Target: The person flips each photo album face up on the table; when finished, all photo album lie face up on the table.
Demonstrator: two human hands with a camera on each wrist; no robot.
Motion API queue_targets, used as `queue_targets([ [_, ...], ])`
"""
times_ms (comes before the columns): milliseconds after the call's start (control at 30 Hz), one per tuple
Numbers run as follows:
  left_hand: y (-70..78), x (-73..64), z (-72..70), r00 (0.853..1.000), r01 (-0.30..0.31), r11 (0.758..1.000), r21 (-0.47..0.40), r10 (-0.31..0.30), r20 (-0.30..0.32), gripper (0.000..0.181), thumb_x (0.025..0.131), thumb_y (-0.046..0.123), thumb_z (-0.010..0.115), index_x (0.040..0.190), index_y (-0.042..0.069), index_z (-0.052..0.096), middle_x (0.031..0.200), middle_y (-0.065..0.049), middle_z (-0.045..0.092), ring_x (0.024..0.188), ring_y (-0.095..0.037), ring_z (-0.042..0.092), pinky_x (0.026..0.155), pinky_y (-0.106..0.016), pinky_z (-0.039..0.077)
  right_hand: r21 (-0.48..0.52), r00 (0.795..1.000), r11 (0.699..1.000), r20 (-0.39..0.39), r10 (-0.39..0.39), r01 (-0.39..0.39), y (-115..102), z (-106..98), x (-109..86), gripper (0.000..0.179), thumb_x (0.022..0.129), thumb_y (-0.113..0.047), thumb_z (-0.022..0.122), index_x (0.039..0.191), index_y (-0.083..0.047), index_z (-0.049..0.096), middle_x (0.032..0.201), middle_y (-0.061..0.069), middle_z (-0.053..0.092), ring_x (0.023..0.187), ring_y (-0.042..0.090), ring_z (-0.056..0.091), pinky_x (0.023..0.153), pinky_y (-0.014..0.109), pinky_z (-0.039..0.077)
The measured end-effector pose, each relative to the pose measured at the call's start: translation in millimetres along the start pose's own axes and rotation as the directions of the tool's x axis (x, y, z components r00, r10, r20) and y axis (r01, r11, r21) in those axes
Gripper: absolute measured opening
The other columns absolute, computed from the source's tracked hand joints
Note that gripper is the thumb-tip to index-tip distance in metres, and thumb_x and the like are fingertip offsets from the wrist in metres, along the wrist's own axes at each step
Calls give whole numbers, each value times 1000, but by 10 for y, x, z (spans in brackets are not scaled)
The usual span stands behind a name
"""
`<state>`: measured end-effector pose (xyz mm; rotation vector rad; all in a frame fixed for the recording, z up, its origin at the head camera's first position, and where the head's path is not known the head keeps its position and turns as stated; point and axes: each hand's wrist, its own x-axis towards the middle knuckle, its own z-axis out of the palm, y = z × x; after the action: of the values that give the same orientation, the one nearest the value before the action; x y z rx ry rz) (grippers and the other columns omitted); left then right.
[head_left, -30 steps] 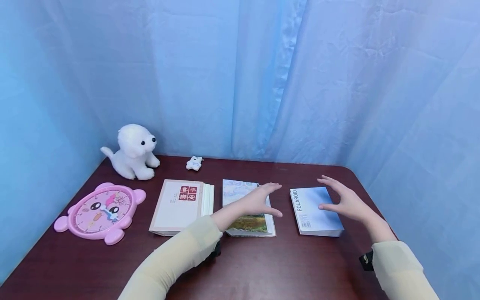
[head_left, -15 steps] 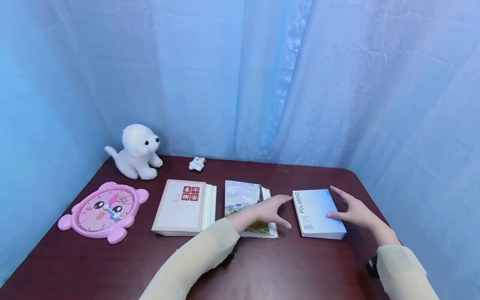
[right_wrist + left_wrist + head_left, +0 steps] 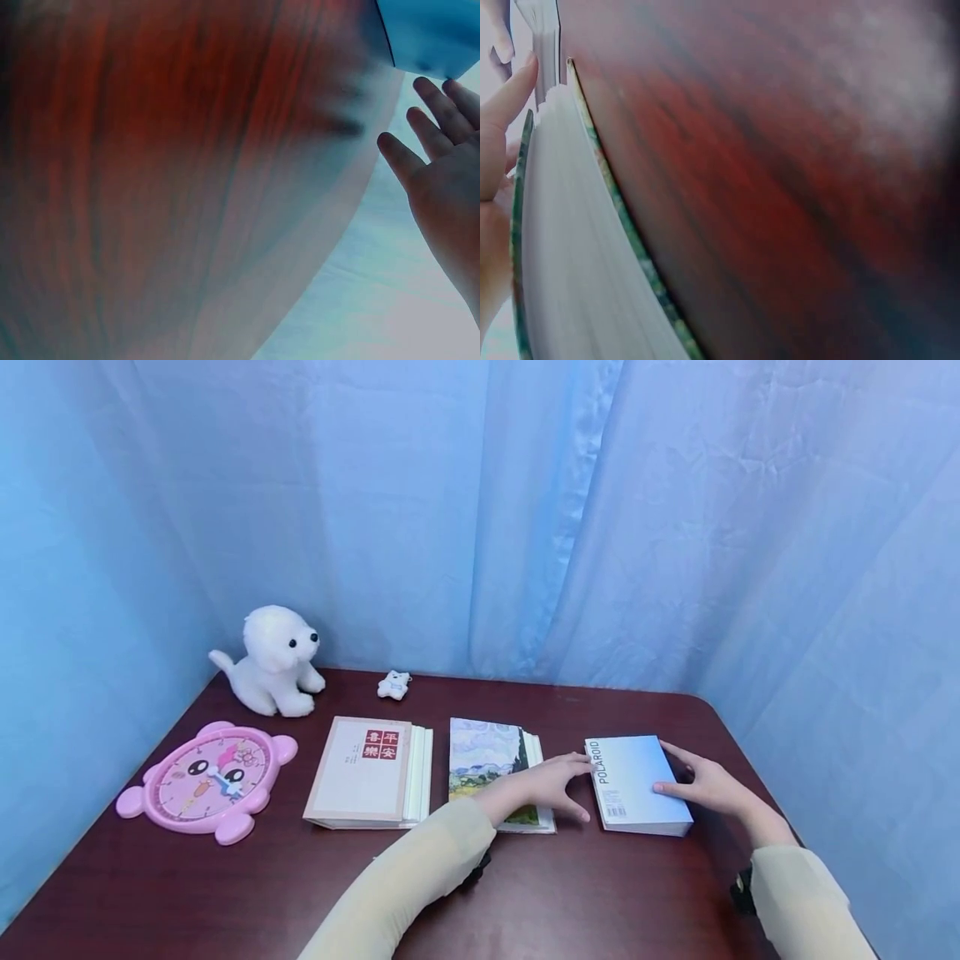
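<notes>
A thick blue-and-white book marked POLAROID (image 3: 633, 777) lies flat on the table's right part. My left hand (image 3: 551, 785) reaches its left edge with the fingertips, thumb held apart below them. At the opposite edge is my right hand (image 3: 705, 785), its thumb at the cover and its fingers along the side. In the right wrist view, the fingers of that hand (image 3: 450, 165) look nearly straight beside the blue book (image 3: 431, 34). Under my left forearm lies a book with a painted landscape cover (image 3: 483, 756), partly hidden; its white pages (image 3: 577, 225) fill the left wrist view's left side.
A pale book with red character squares (image 3: 360, 772) lies left of the landscape book. Farther left are a pink clock (image 3: 206, 783) and a white plush dog (image 3: 277, 660). A small white plush (image 3: 393, 685) lies near the back edge of the dark table (image 3: 525, 893).
My left hand has moved right, from over the landscape book to the POLAROID book's left edge. My right hand has come down to the right edge. The view has shifted slightly.
</notes>
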<state>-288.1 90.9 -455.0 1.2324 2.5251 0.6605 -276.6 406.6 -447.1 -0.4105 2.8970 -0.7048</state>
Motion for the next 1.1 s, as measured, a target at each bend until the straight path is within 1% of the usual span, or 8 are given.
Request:
queue_targets([
  [133, -9, 30, -3, 1000, -9, 999, 38, 8, 9, 78, 82, 42, 71, 146, 12, 37, 153, -7, 29, 144, -21, 19, 115, -26, 19, -2, 1000, 1000, 13, 23, -23, -3, -6, 9, 93, 83, -51, 66, 151, -7, 20, 146, 32, 29, 129, 50, 34, 93, 63, 40],
  [267, -26, 40, 5, 1000, -10, 997, 72, 9, 16, 79, 82, 43, 71, 146, 13, 37, 154, -5, 28, 144, -19, 20, 114, -25, 21, 10, 999, 1000, 19, 26, -26, -17, -16, 14, 91, 85, -51, 64, 151, -7, 20, 145, 32, 30, 130, 49, 33, 94, 64, 38],
  [433, -35, 36, 6, 1000, 0, 997, 76, -1, 23, 79, 82, 43, 72, 146, 14, 36, 155, -4, 27, 144, -18, 19, 114, -26, 22, 32, 1000, 999, 23, 7, -7, -28, -22, 17, 88, 87, -49, 63, 151, -8, 20, 143, 31, 34, 128, 47, 37, 93, 62, 40],
  [667, -42, 32, 10, 1000, 1, 997, 83, -3, 28, 78, 82, 44, 71, 146, 14, 38, 154, -5, 28, 144, -19, 20, 114, -26, 22, 58, 999, 998, 31, -8, 7, -46, -15, -2, 85, 89, -46, 62, 152, -10, 17, 146, 31, 29, 131, 48, 32, 96, 63, 37],
  [800, -46, 18, 0, 1000, 6, 997, 72, -8, 29, 77, 82, 43, 71, 146, 15, 38, 154, -3, 28, 144, -17, 20, 114, -27, 23, 68, 1000, 998, 19, -21, 20, -81, -27, -14, 84, 89, -45, 61, 153, -13, 16, 145, 30, 33, 130, 47, 36, 96, 61, 38],
  [900, -50, 10, -4, 1000, 4, 998, 70, -5, 24, 77, 82, 43, 71, 146, 15, 38, 154, -3, 27, 143, -15, 20, 113, -26, 24, 69, 1000, 997, 7, -30, 29, -109, -40, -15, 84, 89, -44, 62, 152, -13, 16, 143, 29, 36, 126, 45, 41, 94, 59, 41],
  [1100, -46, 7, 5, 1000, -1, 998, 61, -1, 19, 77, 82, 43, 71, 145, 14, 38, 154, -4, 27, 143, -15, 22, 113, -25, 25, 65, 999, 997, -13, -34, 35, -127, -51, -17, 84, 89, -42, 63, 152, -11, 19, 146, 28, 32, 112, 40, 53, 84, 48, 47],
])
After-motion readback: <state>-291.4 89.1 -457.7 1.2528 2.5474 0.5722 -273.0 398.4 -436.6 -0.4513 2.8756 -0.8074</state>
